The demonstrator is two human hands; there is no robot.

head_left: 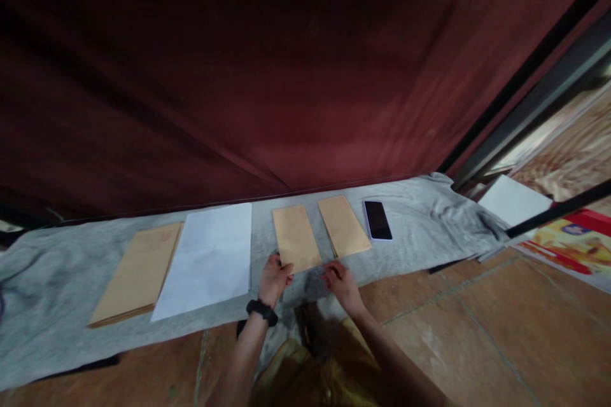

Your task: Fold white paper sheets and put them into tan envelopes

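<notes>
My left hand (275, 280) pinches the lower left corner of a brown paper envelope (296, 235), its thumb on top. The envelope lies over the grey cloth. My right hand (341, 283) is loosely curled just off the envelope's lower right corner, with nothing visible between its fingers. Close above that hand is a small stack of brown envelopes (344, 226), and a dark-screened phone (378, 220) lies to the right of it. Left of my left hand are white paper sheets (207, 261) and a stack of larger brown envelopes (136, 270).
Grey cloth (415, 222) runs along the working surface, with rumpled folds at the right end. A dark red fabric wall (305, 108) rises behind it. Dark metal poles (529, 76), a white box (515, 200) and a colourful printed carton (573, 245) stand at the right. Below is brown tile floor (477, 331).
</notes>
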